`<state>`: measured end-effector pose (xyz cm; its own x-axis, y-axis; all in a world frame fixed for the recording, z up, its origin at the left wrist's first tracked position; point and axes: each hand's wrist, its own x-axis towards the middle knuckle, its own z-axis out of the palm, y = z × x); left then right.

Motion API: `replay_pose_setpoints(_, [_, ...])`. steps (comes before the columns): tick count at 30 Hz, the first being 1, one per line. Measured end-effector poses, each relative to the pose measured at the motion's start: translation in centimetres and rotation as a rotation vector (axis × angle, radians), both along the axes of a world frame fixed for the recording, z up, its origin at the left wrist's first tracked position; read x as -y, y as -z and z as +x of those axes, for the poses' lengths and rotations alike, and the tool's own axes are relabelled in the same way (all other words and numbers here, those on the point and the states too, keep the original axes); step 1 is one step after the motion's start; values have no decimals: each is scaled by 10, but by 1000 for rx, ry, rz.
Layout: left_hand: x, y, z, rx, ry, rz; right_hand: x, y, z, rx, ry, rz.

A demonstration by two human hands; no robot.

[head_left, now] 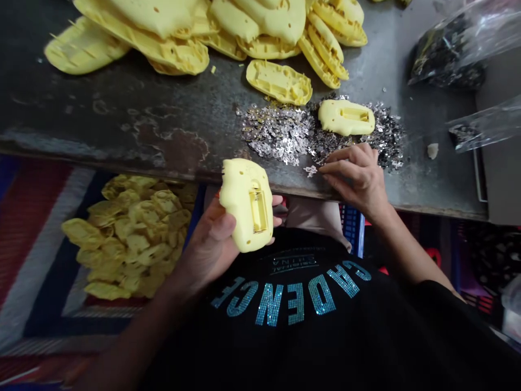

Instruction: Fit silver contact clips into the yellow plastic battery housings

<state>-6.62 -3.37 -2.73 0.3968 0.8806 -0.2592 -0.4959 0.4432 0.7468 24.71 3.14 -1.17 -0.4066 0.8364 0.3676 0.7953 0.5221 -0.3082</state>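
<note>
My left hand (222, 231) grips a yellow plastic shell (241, 203) just off the table's front edge. Its outer face is up, showing a rectangular battery compartment with small metal pieces inside. On the table, my right hand (356, 176) has thumb and fingers pinched together, the tips beside a few small metal contact pieces (310, 171). Whether a piece is between those fingertips I cannot tell. Behind that hand, a second yellow shell (345, 117), compartment up, rests on the dark pile of metal pieces (388, 136). Brighter metal pieces (280, 133) are spread to its left.
An inside-up yellow shell (279, 82) lies behind the metal pieces. Many more shells (175, 51) are heaped at the back. Plastic bags of dark parts (451, 54) stand at right. Below the worn table edge (101, 155), yellow shells (138, 233) fill the lower left.
</note>
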Motion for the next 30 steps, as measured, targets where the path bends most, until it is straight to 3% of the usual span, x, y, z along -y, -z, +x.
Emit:
replay_pose_setpoints(4, [0, -2, 4, -6, 5, -14, 2, 2, -3, 20, 98, -36])
replay_pose_setpoints(11, [1, -9, 15, -15, 13, -21, -10, 7, -22, 186, 93, -60])
replay_pose_setpoints(19, [2, -16, 19, -45, 1, -98, -21, -3, -36, 277, 37, -155])
replay_pose_setpoints(30, [1, -8, 18, -6, 9, -20, -17, -4, 0, 203, 78, -123])
